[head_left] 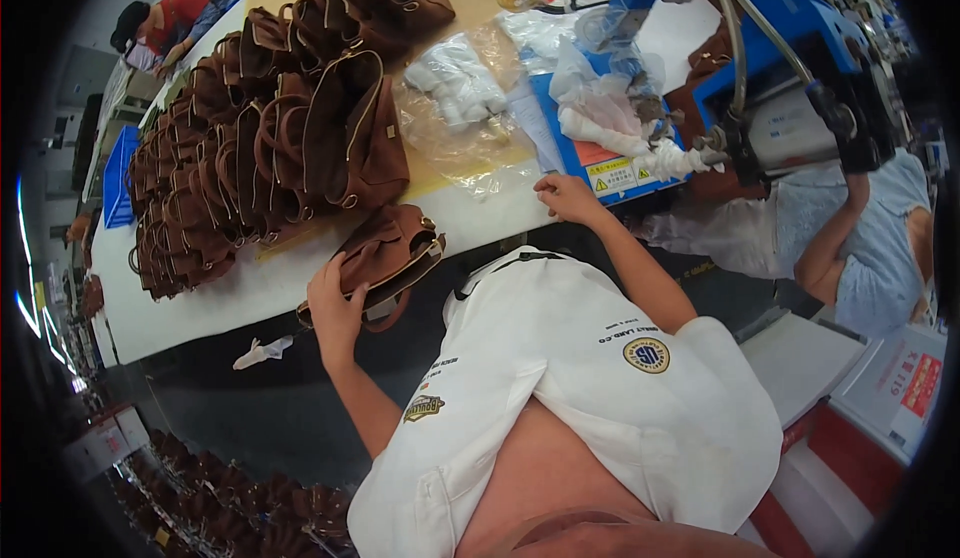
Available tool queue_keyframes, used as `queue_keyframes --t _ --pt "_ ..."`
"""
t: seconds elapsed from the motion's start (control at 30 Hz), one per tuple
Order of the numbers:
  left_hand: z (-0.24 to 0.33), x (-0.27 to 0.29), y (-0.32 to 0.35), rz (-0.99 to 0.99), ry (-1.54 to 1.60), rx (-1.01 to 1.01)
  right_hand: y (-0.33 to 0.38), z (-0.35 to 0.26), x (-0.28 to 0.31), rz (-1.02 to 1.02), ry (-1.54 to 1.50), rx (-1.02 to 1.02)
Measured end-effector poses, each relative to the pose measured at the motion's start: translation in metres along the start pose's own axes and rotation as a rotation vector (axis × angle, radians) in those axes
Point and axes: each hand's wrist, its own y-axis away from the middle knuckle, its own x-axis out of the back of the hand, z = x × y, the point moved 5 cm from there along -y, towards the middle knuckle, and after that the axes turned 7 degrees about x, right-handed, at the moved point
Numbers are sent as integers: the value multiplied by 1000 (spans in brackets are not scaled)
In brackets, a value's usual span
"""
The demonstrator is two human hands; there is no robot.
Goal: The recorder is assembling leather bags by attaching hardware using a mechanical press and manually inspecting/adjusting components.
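A stack of brown suede handbags (250,148) stood on the white worktable (200,303). Right of the stack lay clear plastic bags (465,118), and beyond them a blue press machine (760,68). Below the stack, a white scrap (262,352) sat at the table's edge.

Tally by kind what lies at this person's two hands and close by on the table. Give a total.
Brown bag, gripped by the left hand: 1
Heap of brown bags, too overlapped to count singly: 1
Blue machine, beyond the right hand: 1
Crumpled white scrap at the table edge: 1
Total: 4
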Motion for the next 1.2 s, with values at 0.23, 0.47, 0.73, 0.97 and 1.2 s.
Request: queue_keyframes --t 0.23,0.47,0.73,0.97,1.2 --pt "21 26 -7 176 492 -1 18 -8 22 302 -11 201" --pt "93 33 -53 -188 790 -13 14 59 125 999 609 388" --pt "130 -34 -122 -297 848 -129 -2 44 132 883 983 517" --pt "139 -71 -112 -576 888 -246 -33 127 182 684 980 258" --pt "120 -92 -100 -496 293 -592 -12 118 219 919 933 225"
